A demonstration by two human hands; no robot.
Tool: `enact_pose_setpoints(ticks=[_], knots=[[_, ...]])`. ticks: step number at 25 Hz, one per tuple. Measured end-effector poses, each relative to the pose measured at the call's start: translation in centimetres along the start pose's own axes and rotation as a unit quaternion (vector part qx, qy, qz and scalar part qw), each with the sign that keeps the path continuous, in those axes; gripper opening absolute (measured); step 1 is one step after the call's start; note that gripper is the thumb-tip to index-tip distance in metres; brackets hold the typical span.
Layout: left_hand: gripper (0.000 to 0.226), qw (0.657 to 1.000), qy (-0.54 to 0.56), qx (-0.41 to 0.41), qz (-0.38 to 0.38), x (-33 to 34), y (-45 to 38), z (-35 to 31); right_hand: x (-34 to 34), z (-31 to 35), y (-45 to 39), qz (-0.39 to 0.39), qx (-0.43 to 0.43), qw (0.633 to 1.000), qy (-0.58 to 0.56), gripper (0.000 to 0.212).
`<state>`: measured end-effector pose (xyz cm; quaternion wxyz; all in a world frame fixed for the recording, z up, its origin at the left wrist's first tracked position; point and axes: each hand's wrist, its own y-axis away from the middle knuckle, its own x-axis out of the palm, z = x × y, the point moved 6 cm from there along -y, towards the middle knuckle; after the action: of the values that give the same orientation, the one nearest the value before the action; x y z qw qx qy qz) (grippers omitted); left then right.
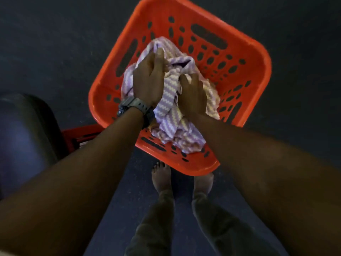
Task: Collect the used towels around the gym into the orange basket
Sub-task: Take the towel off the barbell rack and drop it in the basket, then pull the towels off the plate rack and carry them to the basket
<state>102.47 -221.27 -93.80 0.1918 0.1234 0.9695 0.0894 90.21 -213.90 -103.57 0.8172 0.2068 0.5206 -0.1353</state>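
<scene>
The orange basket [254, 58], square with oval holes in its walls, stands on the dark floor in front of my bare feet. A bunched purple-and-white zigzag towel [171, 111] fills its middle and near side. My left hand [148, 82], with a dark watch on the wrist, grips the towel's upper part. My right hand [192, 96] is closed on the towel just to the right. Both hands are inside the basket's rim. The basket's bottom is mostly hidden by the towel.
A dark padded piece of gym equipment [24, 130] stands at the left. A red frame [81, 135] shows beside it, under my left forearm. Dark floor [55, 43] surrounds the basket.
</scene>
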Motion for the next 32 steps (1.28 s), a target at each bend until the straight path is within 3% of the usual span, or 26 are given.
enact_pose_setpoints(ticks=[4,8,10,13,18,24,27,32], knots=[[0.044,1.000,-0.016,-0.008,0.016,0.2,0.5,0.1,-1.2,-0.2,-0.3,0.075,0.019,0.997,-0.010,0.061],[0.045,0.998,-0.046,0.035,0.015,-2.0,0.2,-7.3,-11.1,1.9,0.2,-0.010,0.051,0.985,-0.166,0.049],[0.047,0.994,-0.071,0.084,0.012,-3.4,0.3,-14.8,-18.0,2.8,0.1,-0.059,0.081,0.948,-0.301,0.024],[0.052,0.977,-0.093,0.189,0.020,-4.9,1.7,-29.5,-31.8,4.9,0.4,-0.130,0.115,0.900,-0.400,0.048],[0.052,0.960,-0.001,0.272,0.071,-5.1,6.6,-53.0,-56.1,8.5,6.0,-0.218,0.119,0.826,-0.507,0.044],[0.039,0.921,0.153,0.311,0.179,-5.5,19.8,-72.7,-78.6,12.2,19.4,-0.379,0.093,0.799,-0.459,0.048],[0.040,0.891,0.166,0.357,0.224,-6.2,27.1,-78.5,-84.7,11.9,27.6,-0.435,0.098,0.795,-0.411,0.049],[0.046,0.848,0.166,0.406,0.297,-4.7,40.2,-82.5,-89.7,6.0,45.6,-0.564,0.150,0.730,-0.355,0.052]])
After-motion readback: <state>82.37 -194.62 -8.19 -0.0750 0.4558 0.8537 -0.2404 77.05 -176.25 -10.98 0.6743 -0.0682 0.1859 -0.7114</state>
